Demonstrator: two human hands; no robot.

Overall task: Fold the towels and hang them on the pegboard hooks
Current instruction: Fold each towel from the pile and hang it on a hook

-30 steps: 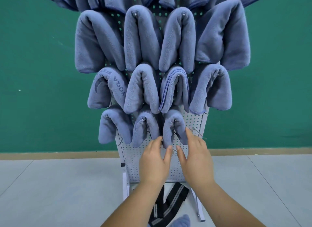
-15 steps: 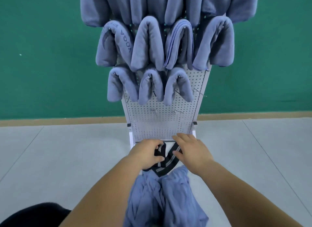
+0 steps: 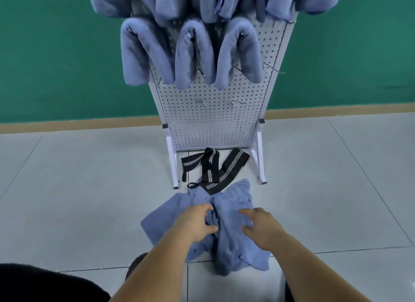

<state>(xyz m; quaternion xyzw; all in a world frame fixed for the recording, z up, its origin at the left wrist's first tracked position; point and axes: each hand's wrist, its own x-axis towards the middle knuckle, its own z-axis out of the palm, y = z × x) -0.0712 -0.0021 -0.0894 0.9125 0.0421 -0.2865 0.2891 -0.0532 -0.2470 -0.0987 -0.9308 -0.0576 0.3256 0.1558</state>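
A crumpled blue towel (image 3: pixel 233 241) lies on the tiled floor in front of the white pegboard (image 3: pixel 213 126). My left hand (image 3: pixel 196 223) grips a fold near the towel's middle, fingers curled into the cloth. Just to the right, my right hand (image 3: pixel 260 226) hovers on the towel with fingers spread and loosely bent, holding nothing. Folded blue towels hang from the upper hooks; the lowest row has three (image 3: pixel 193 54). Bare metal hooks stick out at the right edge (image 3: pixel 274 68) and lower on the board (image 3: pixel 202 102), (image 3: pixel 235 102).
A black strap with grey stripes (image 3: pixel 213 166) lies tangled between the pegboard's feet, its end touching the towel's far edge. A green wall with a tan skirting stands behind the rack. My dark-clothed knee (image 3: pixel 45 283) fills the bottom left corner.
Both hands have dropped from the lowest hung towel to the floor and now rest on the crumpled towel. My view has tilted down, so the upper rows of towels have left the frame.
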